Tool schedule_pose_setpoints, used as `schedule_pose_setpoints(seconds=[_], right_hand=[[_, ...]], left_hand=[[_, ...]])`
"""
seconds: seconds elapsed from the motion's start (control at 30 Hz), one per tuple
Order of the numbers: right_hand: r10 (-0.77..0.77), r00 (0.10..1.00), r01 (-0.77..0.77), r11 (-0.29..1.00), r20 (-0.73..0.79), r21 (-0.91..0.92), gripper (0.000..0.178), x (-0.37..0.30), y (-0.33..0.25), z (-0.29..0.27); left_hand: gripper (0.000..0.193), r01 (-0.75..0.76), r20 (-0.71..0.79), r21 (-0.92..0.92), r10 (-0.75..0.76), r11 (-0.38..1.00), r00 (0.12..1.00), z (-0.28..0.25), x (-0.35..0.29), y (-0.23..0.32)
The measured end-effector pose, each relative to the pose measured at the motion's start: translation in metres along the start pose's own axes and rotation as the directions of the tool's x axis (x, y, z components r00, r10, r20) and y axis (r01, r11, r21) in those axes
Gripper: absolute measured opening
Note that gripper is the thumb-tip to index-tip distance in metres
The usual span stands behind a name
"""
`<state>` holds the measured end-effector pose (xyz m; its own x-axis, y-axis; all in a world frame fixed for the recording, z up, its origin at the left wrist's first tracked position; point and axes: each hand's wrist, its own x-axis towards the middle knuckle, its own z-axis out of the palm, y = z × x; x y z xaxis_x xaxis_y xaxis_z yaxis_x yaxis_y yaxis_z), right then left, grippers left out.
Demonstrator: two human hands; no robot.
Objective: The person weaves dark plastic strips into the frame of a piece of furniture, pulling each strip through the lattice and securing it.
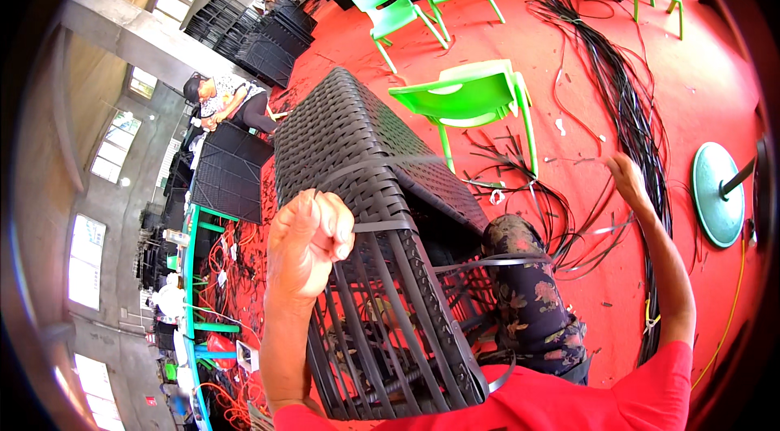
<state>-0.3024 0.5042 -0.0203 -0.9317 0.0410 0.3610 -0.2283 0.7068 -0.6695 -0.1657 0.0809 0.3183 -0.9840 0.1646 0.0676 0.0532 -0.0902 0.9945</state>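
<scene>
A large black woven rattan frame [357,147] lies tilted in front of me, partly woven, with bare vertical strips low down. My left hand [313,240] is closed in a fist on a black plastic weaving strip [382,226] that runs across the frame's side. My right hand [627,175] is stretched out to the right, fingers apart, above loose strips on the red floor; a strip [597,229] passes near it, and whether the hand holds one I cannot tell. My patterned trouser leg [532,293] rests beside the frame.
A green plastic chair [475,98] stands just beyond the frame, with more green chairs [398,4] farther back. A long bundle of black strips [630,106] lies on the red floor. A round green base [717,195] sits at right. Another person [231,102] works at left near stacked black frames [268,45].
</scene>
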Motion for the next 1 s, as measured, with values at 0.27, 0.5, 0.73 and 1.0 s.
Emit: schedule_pose_setpoints(seconds=[0.27, 0.5, 0.73, 1.0], right_hand=[[0.615, 0.785, -0.472, 0.673, 0.077, -0.569, 0.042, -0.173, 0.205, -0.071], [0.843, 0.478, -0.570, 0.084, 0.247, 0.818, 0.041, -0.255, 0.276, -0.134], [0.948, 0.296, -0.089, -0.098, 0.120, 0.991, 0.047, -0.310, 0.341, -0.194], [0.737, 0.642, -0.201, -0.103, 0.210, 0.974, 0.032, -0.173, 0.335, -0.166]], left_hand=[[0.039, -0.067, 0.018, 0.087, 0.066, 0.994, 0.998, -0.005, -0.009, 0.002], [0.038, -0.115, 0.031, 0.037, 0.114, 0.993, 0.993, -0.011, -0.008, 0.001], [0.039, -0.143, 0.065, 0.125, 0.135, 0.982, 0.989, -0.017, -0.015, 0.000], [0.012, -0.052, -0.069, 0.390, 0.085, 0.919, 0.994, 0.003, -0.019, 0.004]])
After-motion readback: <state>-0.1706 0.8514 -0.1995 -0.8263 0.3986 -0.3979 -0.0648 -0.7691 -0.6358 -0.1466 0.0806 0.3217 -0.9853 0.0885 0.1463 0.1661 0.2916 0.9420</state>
